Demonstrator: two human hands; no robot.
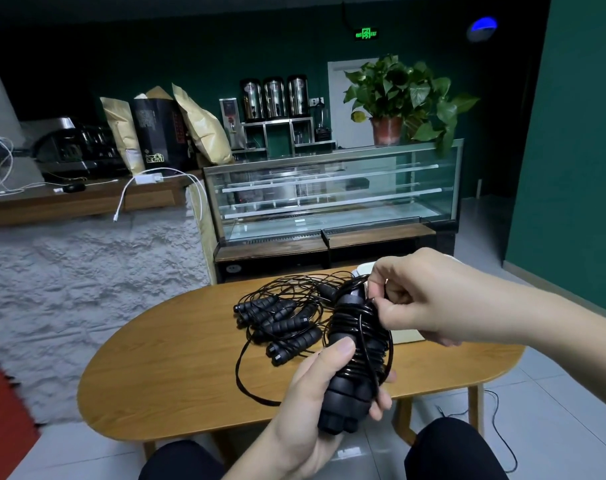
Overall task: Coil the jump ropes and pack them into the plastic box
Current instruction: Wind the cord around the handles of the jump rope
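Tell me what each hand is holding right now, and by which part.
The left hand grips the paired jump rope handles around their lower half, thumb across the front. The right hand pinches the black cord at the upper end of the handles, wrapping it around them.

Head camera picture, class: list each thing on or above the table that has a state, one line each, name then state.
Left hand: gripping the handles.
Right hand: fingers pinching the cord.
Handles: held together, cord wound round them.
Cord: partly coiled, loose loop hanging.
Pile of ropes: tangled, uncoiled, lying on the table.
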